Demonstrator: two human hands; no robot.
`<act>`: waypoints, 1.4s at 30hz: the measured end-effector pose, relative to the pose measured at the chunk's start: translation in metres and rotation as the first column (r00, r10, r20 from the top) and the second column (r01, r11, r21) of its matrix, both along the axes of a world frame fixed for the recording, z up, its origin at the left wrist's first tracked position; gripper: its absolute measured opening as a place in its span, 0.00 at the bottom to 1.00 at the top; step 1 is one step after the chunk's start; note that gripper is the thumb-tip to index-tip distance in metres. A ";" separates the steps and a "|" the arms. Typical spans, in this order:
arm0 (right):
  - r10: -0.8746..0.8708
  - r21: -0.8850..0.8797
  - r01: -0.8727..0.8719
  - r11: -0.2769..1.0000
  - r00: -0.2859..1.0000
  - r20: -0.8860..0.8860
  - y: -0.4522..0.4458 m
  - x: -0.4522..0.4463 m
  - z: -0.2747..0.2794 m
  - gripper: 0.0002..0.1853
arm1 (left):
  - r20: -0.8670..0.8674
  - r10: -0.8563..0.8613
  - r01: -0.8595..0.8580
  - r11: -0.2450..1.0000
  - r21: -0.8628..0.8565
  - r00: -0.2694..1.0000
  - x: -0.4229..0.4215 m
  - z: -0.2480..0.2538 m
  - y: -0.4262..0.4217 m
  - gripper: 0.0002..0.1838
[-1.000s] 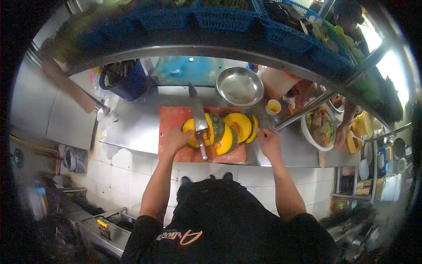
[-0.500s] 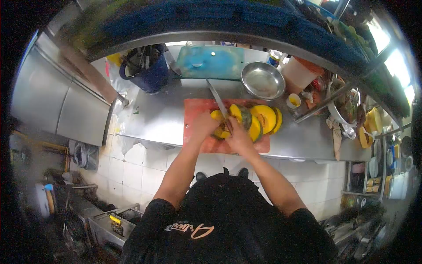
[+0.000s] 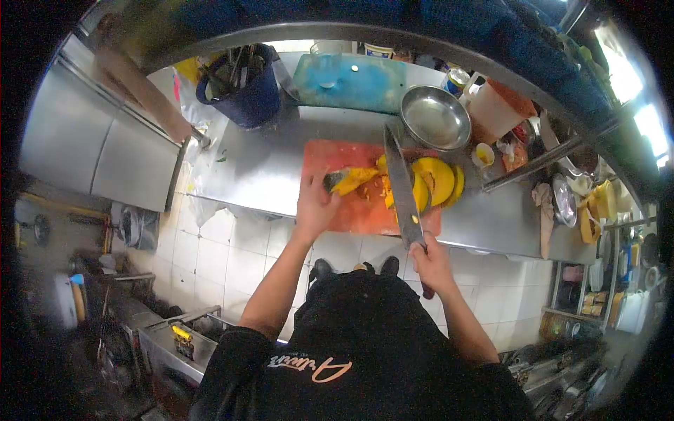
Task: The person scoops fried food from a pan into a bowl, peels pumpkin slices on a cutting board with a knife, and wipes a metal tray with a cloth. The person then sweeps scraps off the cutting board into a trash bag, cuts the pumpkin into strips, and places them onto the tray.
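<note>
My right hand point(image 3: 432, 264) is closed round the handle of a large kitchen knife point(image 3: 399, 172). Its broad blade points away from me, over the right part of the red cutting board point(image 3: 365, 219), with a small yellow bit stuck near the handle end. On the board's left side my left hand point(image 3: 316, 209) grips a pumpkin wedge point(image 3: 351, 180) with yellow flesh and dark green rind; the fingers are slightly blurred. Pumpkin slices point(image 3: 435, 179) lie to the right of the blade, which partly hides them. Seeds and scraps are scattered between the wedge and the knife.
A steel bowl point(image 3: 435, 117) stands behind the slices. Further back lie a blue-green cutting board point(image 3: 349, 84) and a dark blue bucket point(image 3: 246, 98) holding utensils. A white container point(image 3: 497, 109) and a small cup point(image 3: 483, 155) are on the right. A shelf edge point(image 3: 337, 29) overhangs the counter.
My hands have moved apart. The left has drawn a pumpkin wedge leftward; the right has come back toward me and rightward with the knife, which was among the pumpkin pieces. The view has shifted slightly.
</note>
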State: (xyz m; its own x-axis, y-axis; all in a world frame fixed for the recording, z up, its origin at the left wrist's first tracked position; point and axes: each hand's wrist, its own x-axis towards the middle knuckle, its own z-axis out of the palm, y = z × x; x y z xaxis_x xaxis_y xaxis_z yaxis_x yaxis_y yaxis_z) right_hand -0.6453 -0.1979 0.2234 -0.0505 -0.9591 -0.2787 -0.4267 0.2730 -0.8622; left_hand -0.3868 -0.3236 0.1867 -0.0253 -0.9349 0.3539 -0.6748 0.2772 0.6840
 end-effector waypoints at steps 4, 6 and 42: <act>0.042 0.078 -0.036 0.996 0.996 -0.081 0.004 -0.007 -0.009 0.17 | 0.051 -0.035 0.038 0.997 -0.073 0.998 -0.013 0.009 -0.001 0.26; 0.110 0.086 -0.099 0.991 0.986 -0.128 0.001 -0.007 -0.004 0.19 | 0.070 -0.047 0.053 0.995 -0.085 0.996 -0.017 0.014 -0.002 0.25; 0.201 0.444 -0.329 0.834 0.929 0.312 -0.020 0.004 -0.012 0.18 | -0.004 -0.196 0.196 0.981 -0.011 0.981 0.000 0.012 -0.014 0.17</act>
State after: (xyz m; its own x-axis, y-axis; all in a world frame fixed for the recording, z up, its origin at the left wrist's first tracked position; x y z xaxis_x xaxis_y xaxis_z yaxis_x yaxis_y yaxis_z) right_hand -0.6413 -0.2181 0.2114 0.3164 -0.6662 -0.6753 -0.3392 0.5854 -0.7364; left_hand -0.3871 -0.3376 0.1992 -0.2054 -0.9085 0.3639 -0.6033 0.4103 0.6838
